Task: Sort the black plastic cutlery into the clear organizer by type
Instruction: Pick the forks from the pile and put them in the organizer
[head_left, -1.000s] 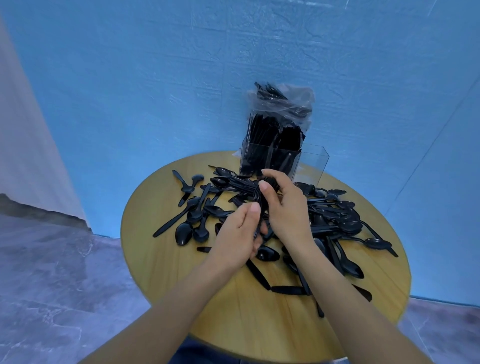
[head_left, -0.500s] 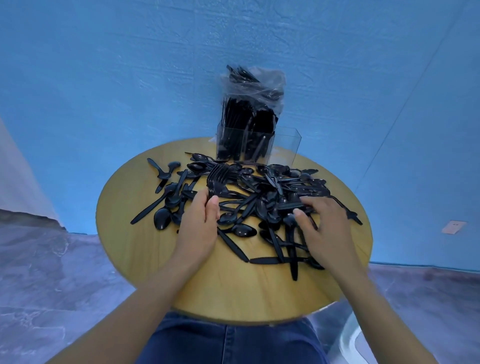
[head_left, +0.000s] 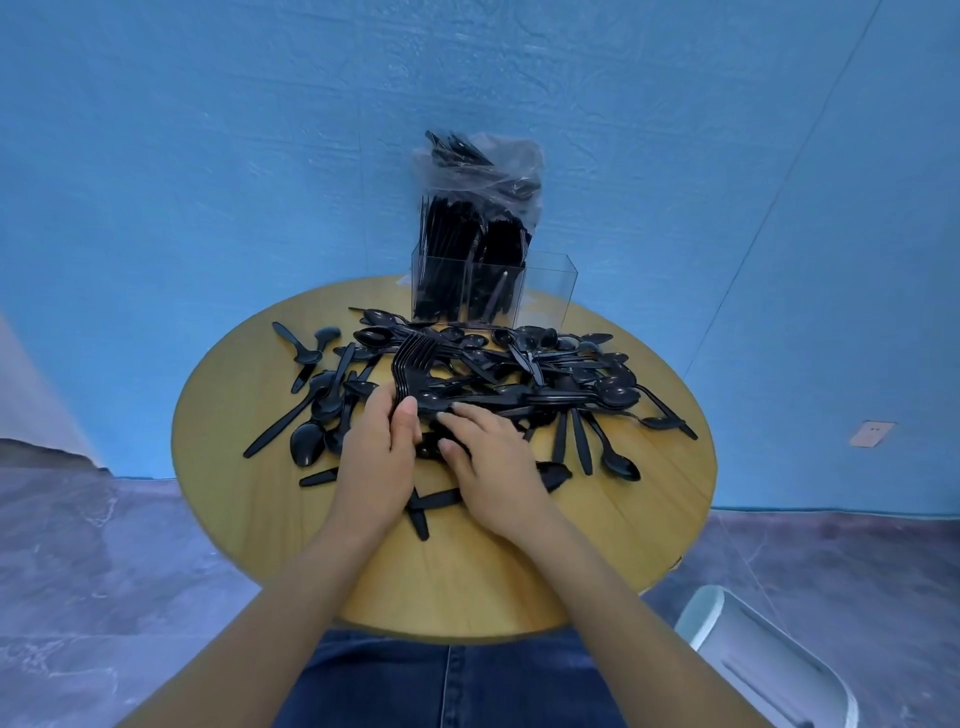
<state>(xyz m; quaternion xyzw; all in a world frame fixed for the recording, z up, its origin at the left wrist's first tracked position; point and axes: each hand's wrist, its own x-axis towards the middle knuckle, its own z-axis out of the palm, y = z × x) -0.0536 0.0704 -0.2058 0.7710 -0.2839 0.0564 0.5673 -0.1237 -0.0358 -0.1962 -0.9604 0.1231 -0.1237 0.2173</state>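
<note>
A pile of black plastic spoons, forks and knives (head_left: 545, 374) lies spread over the round wooden table (head_left: 467, 587). My left hand (head_left: 379, 447) grips a stacked bunch of black forks (head_left: 410, 364) by the handles, tines pointing up and away. My right hand (head_left: 493, 457) lies just beside it on the pile, fingers curled down onto cutlery handles; whether it grips one I cannot tell. At the table's far edge stands the clear organizer (head_left: 550, 291), its left compartments packed with upright black cutlery, its right compartment showing none.
A clear plastic bag of black cutlery (head_left: 483, 176) sits on top of the organizer's contents. A blue wall stands close behind the table. A white chair (head_left: 769, 660) is at the lower right, and my jeans-clad lap is under the near table edge.
My right hand moved left from the pile's right side to rest beside my left hand. My left hand keeps holding the fork bunch, now raised slightly.
</note>
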